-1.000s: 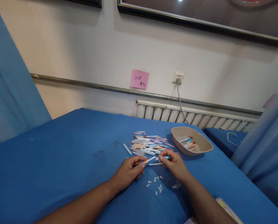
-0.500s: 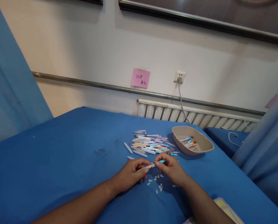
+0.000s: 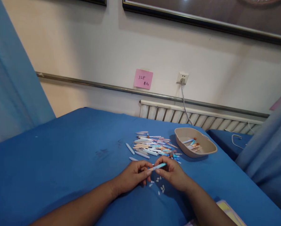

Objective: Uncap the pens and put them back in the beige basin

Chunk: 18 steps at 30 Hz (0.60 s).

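Observation:
A slim pen (image 3: 158, 167) with a pale lilac barrel and a teal end spans my two hands. My left hand (image 3: 137, 173) pinches its left end, where a bit of orange shows, between thumb and fingertips. Thumb and fingers of my right hand (image 3: 172, 172) close around the teal end. Small white conical tips (image 3: 163, 188) are scattered on the blue cloth below the hands. Just beyond lies a heap of loose pen parts (image 3: 146, 146) in white, orange, lilac and teal.
A beige basin (image 3: 212, 150) with several pens inside stands right of the heap on the blue-covered table (image 3: 67, 157). A yellow and white item (image 3: 229, 212) lies by my right forearm. Behind are a radiator (image 3: 168, 114), a wall socket (image 3: 182, 78) and a pink note (image 3: 143, 79).
My hands have drawn slightly closer along the pen. More of the lilac barrel and teal end now shows, and less orange is visible at the left. The view has shifted slightly.

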Available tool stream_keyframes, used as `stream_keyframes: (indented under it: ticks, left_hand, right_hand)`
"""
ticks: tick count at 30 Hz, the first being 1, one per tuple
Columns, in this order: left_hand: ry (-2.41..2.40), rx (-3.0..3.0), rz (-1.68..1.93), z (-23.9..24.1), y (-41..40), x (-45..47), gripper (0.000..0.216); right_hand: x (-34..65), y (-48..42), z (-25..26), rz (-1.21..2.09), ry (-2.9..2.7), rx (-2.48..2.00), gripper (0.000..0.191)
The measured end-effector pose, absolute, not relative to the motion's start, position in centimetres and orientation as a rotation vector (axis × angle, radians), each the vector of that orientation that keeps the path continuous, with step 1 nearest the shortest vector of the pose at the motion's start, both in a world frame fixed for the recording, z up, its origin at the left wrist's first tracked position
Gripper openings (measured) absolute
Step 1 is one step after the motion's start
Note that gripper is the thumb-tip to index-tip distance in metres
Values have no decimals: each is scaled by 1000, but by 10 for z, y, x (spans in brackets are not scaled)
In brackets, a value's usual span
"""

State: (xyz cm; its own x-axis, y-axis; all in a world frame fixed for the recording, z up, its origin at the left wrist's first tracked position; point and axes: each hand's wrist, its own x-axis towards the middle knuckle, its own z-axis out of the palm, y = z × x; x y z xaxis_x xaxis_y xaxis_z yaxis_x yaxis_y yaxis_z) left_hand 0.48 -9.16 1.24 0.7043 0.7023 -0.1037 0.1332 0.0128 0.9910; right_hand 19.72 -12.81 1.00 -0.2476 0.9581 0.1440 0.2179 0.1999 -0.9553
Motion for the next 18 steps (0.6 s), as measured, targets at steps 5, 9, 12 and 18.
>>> stream_keyframes:
  ticks: [5,9,12,18]
  left_hand:
    - [740,1575,532,13,-93,3,32]
    - [776,1617,567,13,-93,2,31]
    - [772,1599,589,13,-92,3,29]
    - [777,1600,583,14,-93,3,29]
  right_hand:
    - [197,-127,13,776,-1816,-1248,17]
    - [196,-128,12,663,-1880,-1278,25]
    - [195,-129,10,773,-1793,-1247,13]
    - [196,-129,12,709,-1890,-1245,25]
